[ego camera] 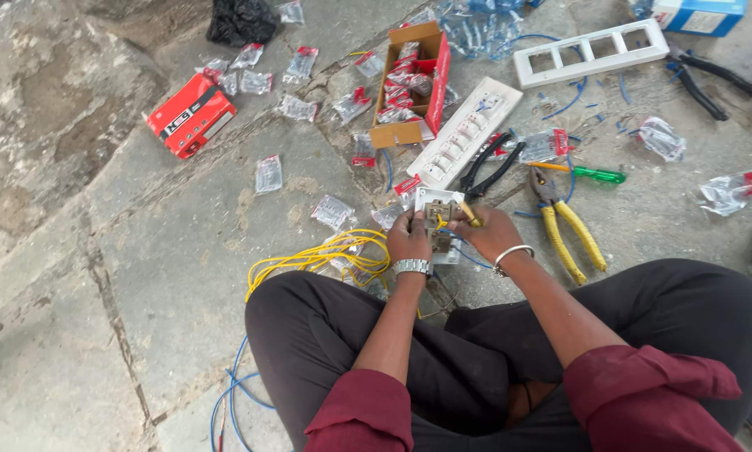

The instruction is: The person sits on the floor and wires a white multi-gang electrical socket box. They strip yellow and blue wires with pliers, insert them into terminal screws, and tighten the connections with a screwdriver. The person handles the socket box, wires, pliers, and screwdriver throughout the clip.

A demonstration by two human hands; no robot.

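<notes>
While left hand [408, 237] grips switch module [439, 219] | red carton [190, 114] far left

Rough, cracked grey stone floor [141, 251] in even daylight, dusty throughout.

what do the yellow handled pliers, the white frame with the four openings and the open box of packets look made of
Pliers: dull grey metal jaws, handles in what looks like glossy yellow plastic or rubber sleeves. White frame: smooth moulded plastic, probably, going by its even sheen. Open box: cardboard, brown raw inside, red printed outside.
</notes>
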